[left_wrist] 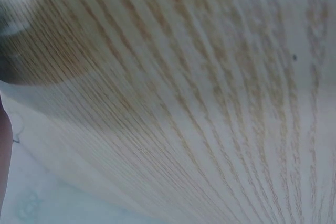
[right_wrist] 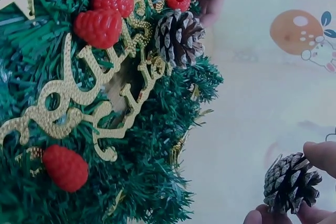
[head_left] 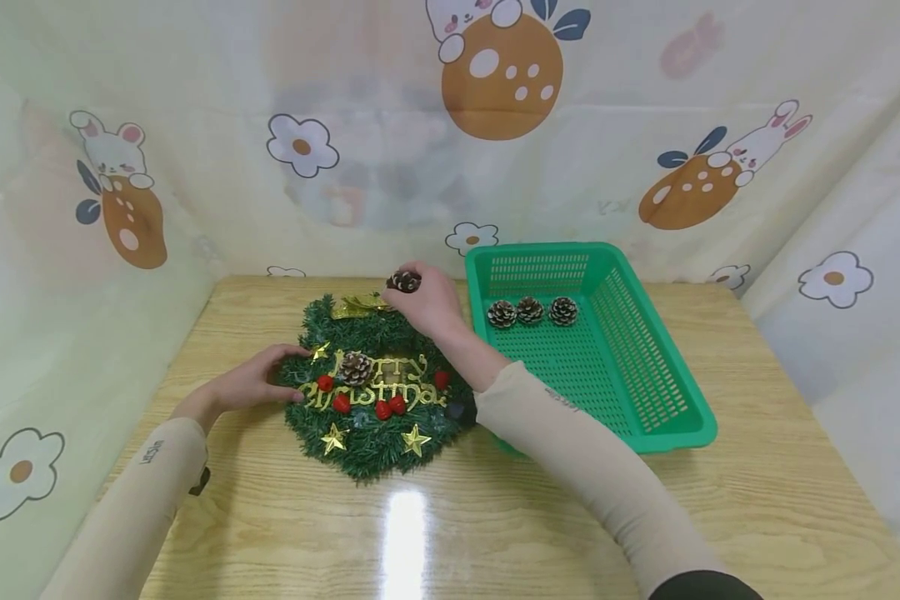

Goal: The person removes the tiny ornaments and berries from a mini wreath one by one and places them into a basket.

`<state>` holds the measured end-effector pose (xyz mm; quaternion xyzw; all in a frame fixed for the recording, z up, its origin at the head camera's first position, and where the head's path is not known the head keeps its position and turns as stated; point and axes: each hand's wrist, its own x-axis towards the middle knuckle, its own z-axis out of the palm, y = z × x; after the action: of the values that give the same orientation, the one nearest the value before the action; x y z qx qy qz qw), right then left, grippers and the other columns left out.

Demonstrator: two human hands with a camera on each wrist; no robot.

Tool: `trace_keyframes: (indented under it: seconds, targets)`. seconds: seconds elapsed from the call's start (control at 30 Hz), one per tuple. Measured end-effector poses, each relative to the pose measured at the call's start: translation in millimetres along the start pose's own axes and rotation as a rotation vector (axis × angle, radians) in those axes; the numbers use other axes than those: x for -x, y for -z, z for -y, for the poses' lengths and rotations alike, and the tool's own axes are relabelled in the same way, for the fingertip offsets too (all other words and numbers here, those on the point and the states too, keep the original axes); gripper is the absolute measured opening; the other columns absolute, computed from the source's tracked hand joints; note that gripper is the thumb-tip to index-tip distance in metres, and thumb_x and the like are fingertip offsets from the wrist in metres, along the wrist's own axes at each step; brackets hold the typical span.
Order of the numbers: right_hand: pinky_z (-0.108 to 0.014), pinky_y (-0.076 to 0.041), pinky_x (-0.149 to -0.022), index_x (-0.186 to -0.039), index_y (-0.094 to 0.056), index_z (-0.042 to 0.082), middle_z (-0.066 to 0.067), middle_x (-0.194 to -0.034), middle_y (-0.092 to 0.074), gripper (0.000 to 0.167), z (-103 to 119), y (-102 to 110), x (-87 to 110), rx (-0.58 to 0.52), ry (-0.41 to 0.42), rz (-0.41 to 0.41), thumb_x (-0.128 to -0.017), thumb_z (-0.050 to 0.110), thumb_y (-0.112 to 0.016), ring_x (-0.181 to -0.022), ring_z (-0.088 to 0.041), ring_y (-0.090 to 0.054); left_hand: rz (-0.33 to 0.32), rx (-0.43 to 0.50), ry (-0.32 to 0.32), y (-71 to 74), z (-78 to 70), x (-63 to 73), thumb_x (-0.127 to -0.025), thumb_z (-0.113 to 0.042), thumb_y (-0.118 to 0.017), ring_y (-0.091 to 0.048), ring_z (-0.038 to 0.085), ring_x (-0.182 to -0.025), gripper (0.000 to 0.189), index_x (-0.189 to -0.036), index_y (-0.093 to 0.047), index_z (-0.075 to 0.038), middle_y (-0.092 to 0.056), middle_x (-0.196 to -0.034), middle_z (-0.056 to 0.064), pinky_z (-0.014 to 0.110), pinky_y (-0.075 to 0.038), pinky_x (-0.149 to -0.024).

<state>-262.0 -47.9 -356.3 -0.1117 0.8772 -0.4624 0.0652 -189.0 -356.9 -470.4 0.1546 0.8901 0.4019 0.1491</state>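
Note:
A green Christmas wreath [head_left: 382, 437] lies on the table, with gold lettering, red berries, gold stars and a gold ribbon [head_left: 354, 307] at its far side. One white-tipped pinecone [head_left: 356, 368] sits on the lettering at the wreath's left. My right hand [head_left: 429, 302] pinches another pinecone [right_wrist: 292, 183] between thumb and fingers, over the wreath's far edge beside the ribbon. At the wreath's left side, my left hand [head_left: 258, 379] rests with its fingers on the greenery. The left wrist view shows mostly bare tabletop.
A green plastic basket [head_left: 682, 367] stands right of the wreath, with three pinecones [head_left: 529, 310] near its far left corner. The right forearm passes over the basket's near left edge. Behind the wooden table [head_left: 555, 533] hangs a printed curtain [head_left: 390, 167].

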Motion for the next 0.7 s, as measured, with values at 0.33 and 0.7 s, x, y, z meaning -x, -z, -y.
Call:
trace_keyframes:
  seconds: [0.33,0.7]
  targets:
    - [-0.039,-0.055,-0.086,-0.135,-0.054,0.009,-0.011,-0.133,-0.056,0.049,-0.8,17.0,4.2,-0.039,0.038,0.002,-0.091,0.024,-0.068,-0.115,-0.028,-0.057,-0.002,-0.011,-0.008,0.2,-2.0,0.3,-0.085,-0.026,-0.077,-0.023,0.044,-0.140,0.076,-0.145,-0.038,-0.003,-0.033,-0.150,0.023,0.064,-0.013,-0.114]
    - [-0.044,-0.050,-0.094,-0.136,-0.054,0.012,-0.009,-0.135,-0.053,0.051,-13.0,38.3,7.1,0.014,0.057,-0.032,-0.090,0.028,-0.070,-0.122,-0.028,-0.051,-0.001,-0.004,0.001,0.1,-0.5,-0.6,-0.084,-0.026,-0.078,-0.023,0.044,-0.140,0.076,-0.145,-0.038,-0.004,-0.033,-0.150,0.022,0.063,-0.015,-0.114]
